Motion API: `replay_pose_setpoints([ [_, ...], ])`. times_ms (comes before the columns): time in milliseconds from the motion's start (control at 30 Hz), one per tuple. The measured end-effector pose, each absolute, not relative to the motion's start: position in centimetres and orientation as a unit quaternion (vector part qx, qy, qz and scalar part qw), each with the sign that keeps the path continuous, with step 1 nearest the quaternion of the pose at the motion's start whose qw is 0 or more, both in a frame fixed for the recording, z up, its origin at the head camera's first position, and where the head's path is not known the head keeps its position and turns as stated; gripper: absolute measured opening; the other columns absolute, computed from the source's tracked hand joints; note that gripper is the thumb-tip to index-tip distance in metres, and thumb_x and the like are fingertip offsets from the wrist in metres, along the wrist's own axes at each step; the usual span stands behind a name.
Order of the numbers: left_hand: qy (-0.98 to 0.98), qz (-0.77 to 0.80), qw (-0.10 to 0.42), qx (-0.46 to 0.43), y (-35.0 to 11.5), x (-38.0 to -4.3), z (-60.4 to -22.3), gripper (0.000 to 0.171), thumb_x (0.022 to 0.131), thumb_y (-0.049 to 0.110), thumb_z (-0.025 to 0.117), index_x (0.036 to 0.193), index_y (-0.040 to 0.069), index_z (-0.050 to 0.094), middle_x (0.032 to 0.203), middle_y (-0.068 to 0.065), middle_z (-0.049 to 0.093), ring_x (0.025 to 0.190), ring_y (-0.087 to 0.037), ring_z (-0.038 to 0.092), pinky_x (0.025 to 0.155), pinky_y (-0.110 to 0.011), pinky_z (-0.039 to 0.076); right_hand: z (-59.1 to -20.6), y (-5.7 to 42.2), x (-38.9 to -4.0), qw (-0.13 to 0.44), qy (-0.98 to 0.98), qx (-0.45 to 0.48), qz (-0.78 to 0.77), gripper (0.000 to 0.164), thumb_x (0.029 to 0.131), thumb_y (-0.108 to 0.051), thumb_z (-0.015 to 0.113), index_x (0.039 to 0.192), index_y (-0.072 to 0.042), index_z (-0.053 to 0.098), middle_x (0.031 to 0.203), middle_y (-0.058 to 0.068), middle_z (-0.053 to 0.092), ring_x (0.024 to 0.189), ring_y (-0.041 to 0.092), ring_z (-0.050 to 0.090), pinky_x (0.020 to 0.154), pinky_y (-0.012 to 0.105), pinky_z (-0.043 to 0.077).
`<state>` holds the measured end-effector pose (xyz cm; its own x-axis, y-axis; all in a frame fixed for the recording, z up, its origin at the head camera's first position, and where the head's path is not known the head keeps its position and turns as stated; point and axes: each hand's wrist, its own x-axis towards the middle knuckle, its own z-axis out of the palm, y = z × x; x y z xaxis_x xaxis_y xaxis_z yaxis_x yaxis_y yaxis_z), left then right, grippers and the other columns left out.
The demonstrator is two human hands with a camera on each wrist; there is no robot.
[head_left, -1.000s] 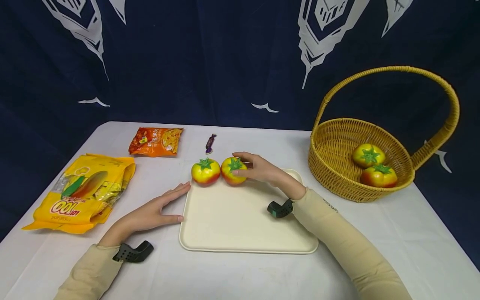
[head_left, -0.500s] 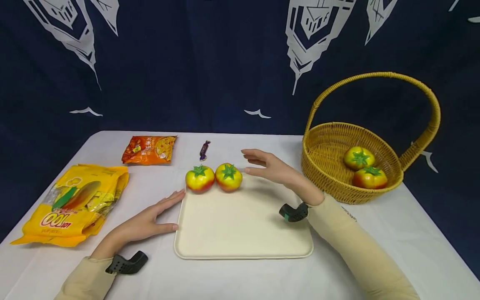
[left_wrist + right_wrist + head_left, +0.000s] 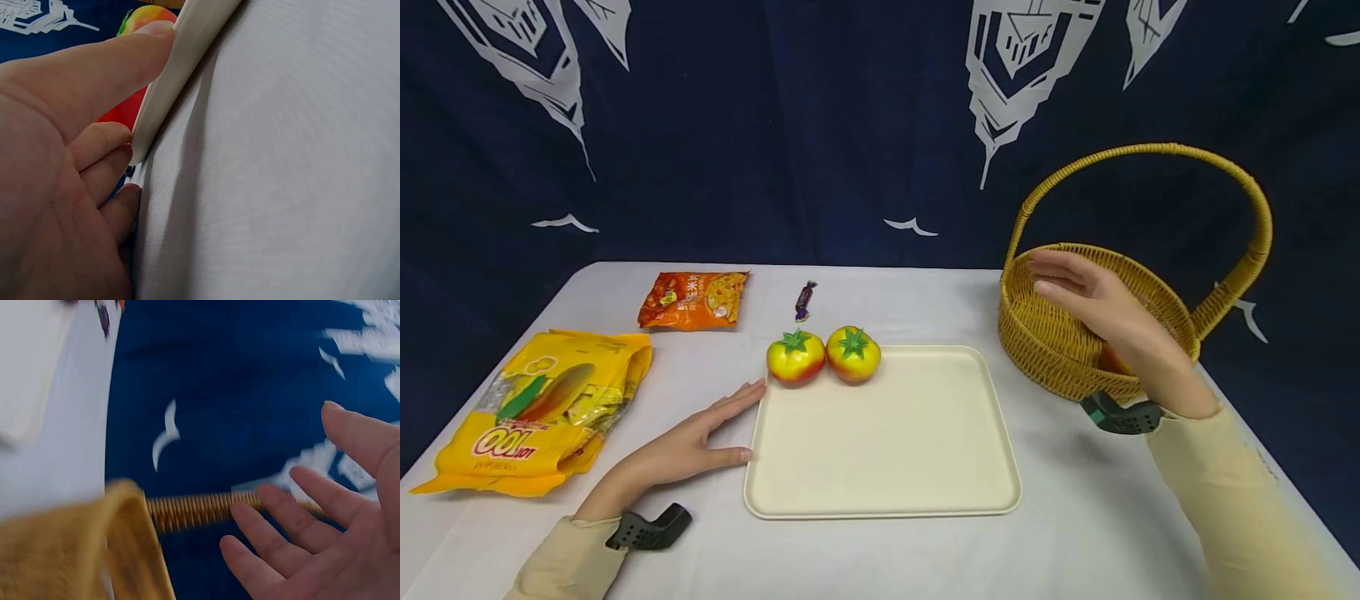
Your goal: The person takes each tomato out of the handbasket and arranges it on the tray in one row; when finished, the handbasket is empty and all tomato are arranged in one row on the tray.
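Observation:
Two yellow-red toy tomatoes with green leaf tops, a left tomato (image 3: pixel 796 360) and a right tomato (image 3: pixel 853 357), sit side by side at the far left corner of a cream tray (image 3: pixel 887 450). My left hand (image 3: pixel 692 446) rests at the tray's left edge; in the left wrist view its thumb (image 3: pixel 119 69) touches the rim. My right hand (image 3: pixel 1097 300) is over the wicker basket (image 3: pixel 1037 358), fingers extended and holding nothing. Behind it, part of a tomato (image 3: pixel 1112 360) inside the basket shows; the rest is hidden by the hand. The right wrist view shows the fingers (image 3: pixel 275 550) spread near the basket handle (image 3: pixel 194 511).
A yellow snack bag (image 3: pixel 542 417) lies on the left of the white table (image 3: pixel 865 558). Farther back are an orange snack packet (image 3: pixel 692 300) and a purple wrapped candy (image 3: pixel 805 302). A dark blue patterned curtain (image 3: pixel 760 133) hangs behind the table.
My right hand has let go of the right tomato on the tray and moved right, over the basket. The left hand stays at the tray's edge. The head view has shifted slightly.

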<state>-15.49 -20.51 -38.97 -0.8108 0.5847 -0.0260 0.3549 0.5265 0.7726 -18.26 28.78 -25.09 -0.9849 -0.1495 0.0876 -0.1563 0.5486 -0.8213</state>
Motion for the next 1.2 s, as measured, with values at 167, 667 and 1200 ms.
replay_pose_setpoints([
  [167, 0.862, 0.403, 0.140, 0.275, -20.6, -15.5, -39.1, 0.079, 0.083, 0.036, 0.070, 0.148, 0.017, 0.030, 0.152, -0.010, 0.019, 0.138, -0.030, 0.013, 0.108, -0.055, 0.007, -25.2, 33.3, -17.5, 0.032, -0.892, 0.042, 0.449, 0.055, 0.096, -0.037, 0.050, 0.144, -0.015, 0.036, 0.138, 0.008, 0.041, 0.120, 0.016, 0.040, 0.104, 0.037, 0.032],
  [667, 0.856, 0.411, 0.150, 0.276, -20.7, -15.7, -39.2, 0.079, 0.084, 0.033, 0.070, 0.149, 0.018, 0.028, 0.153, -0.009, 0.017, 0.139, -0.029, 0.011, 0.108, -0.055, 0.005, -28.8, 40.5, -18.4, 0.050, -0.848, -0.092, 0.520, 0.051, 0.092, -0.046, 0.051, 0.138, -0.028, 0.042, 0.120, -0.014, 0.043, 0.114, 0.013, 0.036, 0.110, 0.044, 0.018],
  [1200, 0.859, 0.407, 0.151, 0.270, -20.7, -15.7, -39.2, 0.079, 0.084, 0.034, 0.070, 0.149, 0.018, 0.028, 0.153, -0.009, 0.018, 0.139, -0.029, 0.011, 0.108, -0.055, 0.006, -30.6, 41.6, -19.8, -0.010, -0.867, -0.104, 0.487, 0.068, 0.089, -0.051, 0.055, 0.146, -0.021, 0.033, 0.116, -0.015, 0.045, 0.106, 0.011, 0.039, 0.104, 0.043, 0.027],
])
